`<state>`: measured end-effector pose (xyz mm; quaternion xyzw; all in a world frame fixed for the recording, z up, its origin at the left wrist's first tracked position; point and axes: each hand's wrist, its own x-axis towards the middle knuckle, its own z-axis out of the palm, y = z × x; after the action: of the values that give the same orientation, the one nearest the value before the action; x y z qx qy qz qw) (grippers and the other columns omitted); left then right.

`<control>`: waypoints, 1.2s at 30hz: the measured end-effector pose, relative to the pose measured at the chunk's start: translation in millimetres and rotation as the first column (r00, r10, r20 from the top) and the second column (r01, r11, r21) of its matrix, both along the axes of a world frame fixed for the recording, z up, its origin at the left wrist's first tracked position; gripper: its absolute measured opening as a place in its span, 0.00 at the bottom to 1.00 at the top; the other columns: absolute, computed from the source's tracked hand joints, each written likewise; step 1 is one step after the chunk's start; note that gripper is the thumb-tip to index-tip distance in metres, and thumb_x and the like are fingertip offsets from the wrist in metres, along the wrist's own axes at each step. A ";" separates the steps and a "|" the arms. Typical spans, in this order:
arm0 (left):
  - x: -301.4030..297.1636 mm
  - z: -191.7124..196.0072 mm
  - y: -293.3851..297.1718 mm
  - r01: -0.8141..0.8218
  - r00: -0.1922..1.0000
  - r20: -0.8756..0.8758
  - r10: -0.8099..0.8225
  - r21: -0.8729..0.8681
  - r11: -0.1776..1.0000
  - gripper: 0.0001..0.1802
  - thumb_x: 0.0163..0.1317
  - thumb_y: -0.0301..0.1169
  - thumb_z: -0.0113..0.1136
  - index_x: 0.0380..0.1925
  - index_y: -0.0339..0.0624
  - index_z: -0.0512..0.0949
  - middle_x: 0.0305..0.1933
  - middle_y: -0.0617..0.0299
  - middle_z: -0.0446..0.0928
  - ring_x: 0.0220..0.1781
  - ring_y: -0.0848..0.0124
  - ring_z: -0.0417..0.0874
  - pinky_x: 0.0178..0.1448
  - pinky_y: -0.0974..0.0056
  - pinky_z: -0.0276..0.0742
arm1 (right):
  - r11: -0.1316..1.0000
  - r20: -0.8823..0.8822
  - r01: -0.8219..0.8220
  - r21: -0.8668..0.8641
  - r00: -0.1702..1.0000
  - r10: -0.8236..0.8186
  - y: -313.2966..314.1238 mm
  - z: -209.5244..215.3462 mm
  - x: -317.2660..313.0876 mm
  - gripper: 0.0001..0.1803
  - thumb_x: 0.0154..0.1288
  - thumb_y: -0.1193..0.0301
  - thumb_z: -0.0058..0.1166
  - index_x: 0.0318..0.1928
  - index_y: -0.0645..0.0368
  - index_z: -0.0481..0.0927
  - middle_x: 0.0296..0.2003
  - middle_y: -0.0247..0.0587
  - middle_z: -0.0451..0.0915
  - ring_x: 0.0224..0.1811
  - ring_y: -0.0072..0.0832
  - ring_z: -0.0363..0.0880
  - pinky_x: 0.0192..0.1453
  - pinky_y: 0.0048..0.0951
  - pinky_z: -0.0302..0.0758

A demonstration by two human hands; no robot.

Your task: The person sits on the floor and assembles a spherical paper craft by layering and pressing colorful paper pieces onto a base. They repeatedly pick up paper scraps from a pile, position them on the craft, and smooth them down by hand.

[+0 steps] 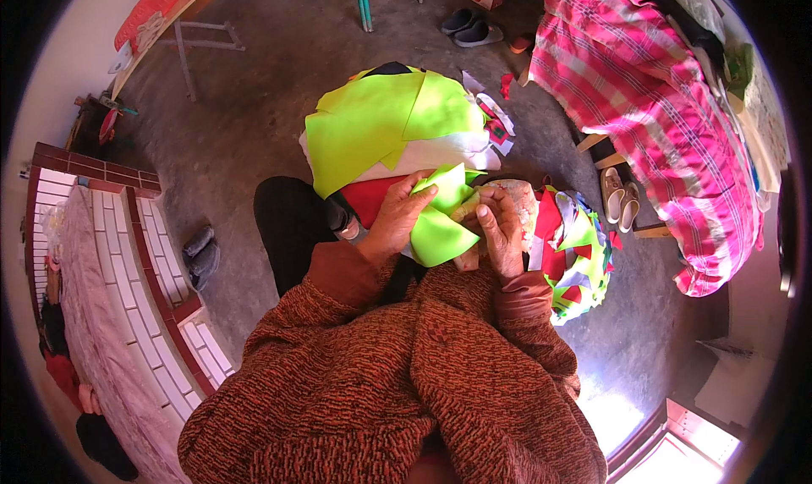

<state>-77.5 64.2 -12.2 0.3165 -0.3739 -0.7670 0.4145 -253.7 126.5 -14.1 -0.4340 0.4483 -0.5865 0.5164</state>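
My left hand point(396, 219) is closed on a bright lime-green cloth piece point(444, 235), held above my lap with its corners sticking out. At the cloth's right edge is my right hand point(502, 230), fingers curled in and thumb raised. What lies between its fingertips is too small to make out. Just beyond my hands sits a bulky pile of lime-green cloth sheets point(364, 129), with white cloth point(452, 150) under them and red cloth point(368, 198) at its near side. To the right of my right hand lies a heap of coloured scraps point(584, 251), red, green, white and blue.
A pink plaid cover point(626, 120) drapes over furniture on the right, with pale shoes point(620, 200) beside it. Dark slippers point(471, 29) lie at the back. Grey footwear point(201, 257) rests on the floor at left, near a white-tiled brick structure point(131, 272). A table point(182, 6) stands far left.
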 end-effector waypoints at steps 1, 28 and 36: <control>-0.2 2.2 0.7 0.031 0.999 0.032 -0.030 -0.022 0.999 0.18 0.67 0.29 0.53 0.56 0.36 0.71 0.46 0.63 0.77 0.42 0.78 0.78 0.46 0.71 0.75 | 1.000 0.033 -0.027 0.001 0.999 0.027 -0.4 5.7 -0.1 0.20 0.68 0.65 0.54 0.54 0.63 0.67 0.39 0.39 0.77 0.41 0.23 0.75 0.47 0.24 0.73; 28.2 62.0 -14.2 -0.010 0.908 0.358 0.217 -0.499 0.866 0.20 0.74 0.44 0.39 0.39 0.41 0.76 0.27 0.63 0.76 0.27 0.78 0.75 0.33 0.71 0.72 | 0.987 0.013 0.131 0.095 0.991 -0.133 2.0 -19.5 2.9 0.15 0.67 0.62 0.56 0.45 0.62 0.79 0.37 0.29 0.79 0.37 0.17 0.73 0.43 0.21 0.70; 52.8 61.8 -62.8 -0.573 0.793 0.081 0.604 -0.239 0.784 0.30 0.66 0.58 0.46 0.45 0.39 0.73 0.36 0.57 0.76 0.36 0.70 0.80 0.39 0.67 0.78 | 0.983 -0.114 0.186 0.001 0.976 -0.184 2.9 -5.8 3.7 0.14 0.67 0.62 0.56 0.43 0.61 0.79 0.35 0.28 0.79 0.35 0.16 0.72 0.41 0.21 0.70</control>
<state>-24.7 1.4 49.7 0.4317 -0.3628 -0.5301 0.6333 -250.1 129.4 -19.8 -0.4200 0.5188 -0.6038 0.4358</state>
